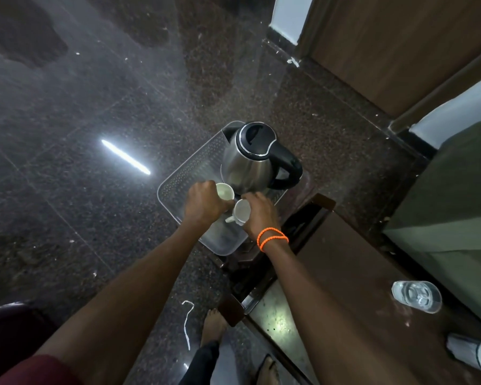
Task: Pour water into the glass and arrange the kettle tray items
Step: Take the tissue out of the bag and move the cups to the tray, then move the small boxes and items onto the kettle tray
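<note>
- L hand (204, 202) curled tight round a white cup (225, 191), cup upright on tray, just left of kettle base
- R hand (258, 211), orange band (272, 238) at wrist, grips 2nd white cup (240, 211); cup tilted, handle pointing toward camera
- Both cups sit close together at tray's near half
- Steel kettle (250, 159) w/ black lid & handle stands upright on far part of clear tray (184, 176)
- Glass (416, 295) w/ water stands well apart on brown table (345, 273), near right

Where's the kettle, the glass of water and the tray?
kettle (247, 162), head view, on its shiny steel side.
glass of water (416, 296), head view, on its rim.
tray (184, 176), head view, on its bare patterned floor.
</note>
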